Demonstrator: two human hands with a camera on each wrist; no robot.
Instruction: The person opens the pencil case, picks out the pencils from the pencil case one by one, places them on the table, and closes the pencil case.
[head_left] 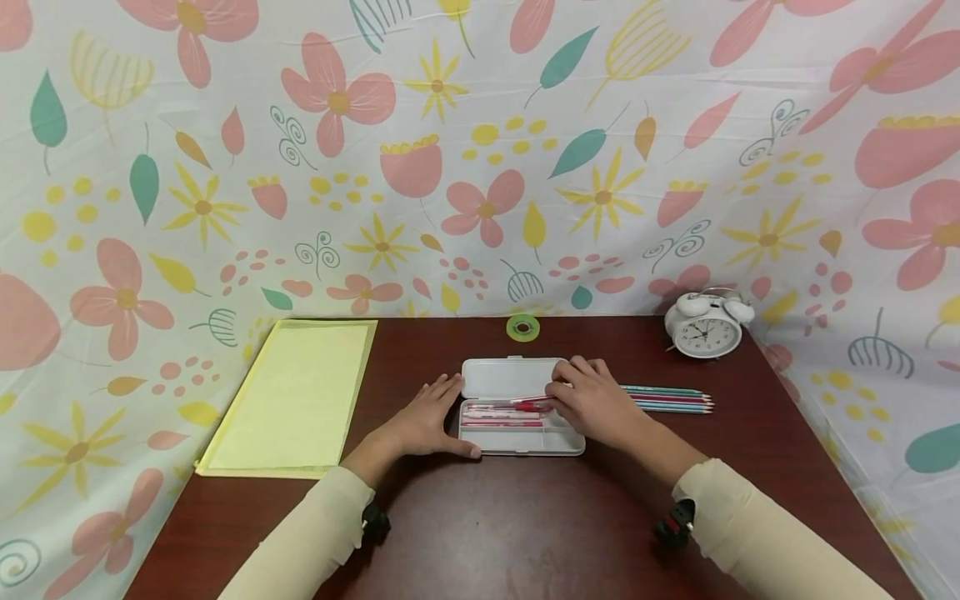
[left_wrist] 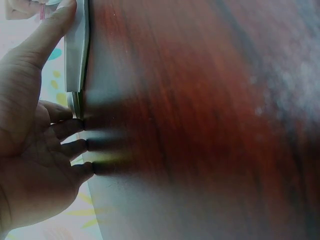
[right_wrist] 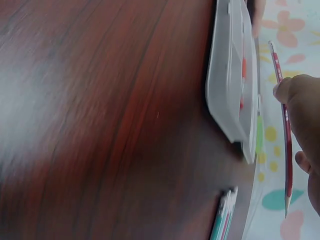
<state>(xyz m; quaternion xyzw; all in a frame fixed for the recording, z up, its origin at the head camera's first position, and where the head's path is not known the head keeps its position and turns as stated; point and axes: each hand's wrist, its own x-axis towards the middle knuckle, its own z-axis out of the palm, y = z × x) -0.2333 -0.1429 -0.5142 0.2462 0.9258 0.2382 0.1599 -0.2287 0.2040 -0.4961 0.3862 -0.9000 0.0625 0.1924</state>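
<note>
An open white pencil case [head_left: 498, 440] lies in front of me, its lid tipped back. Several red and pink pens or pencils [head_left: 501, 414] lie in its rear compartment. My right hand [head_left: 600, 404] is over the case's right end, pinching a dark red pencil [right_wrist: 288, 145] between thumb and fingers. That pencil has a sharpened tip and a white-banded end, and is held above the case in the right wrist view. My left hand [head_left: 427, 421] rests at the case's left end, thumb along the front edge and fingers extended on the table beside the lid.
Several coloured pencils [head_left: 671, 400] lie in a row right of the case. A white alarm clock [head_left: 705, 325] stands at the back right. Behind the case is a green tape roll [head_left: 534, 331]. A yellow zip folder [head_left: 285, 400] lies left. Patterned cloth [head_left: 480, 167] hangs behind.
</note>
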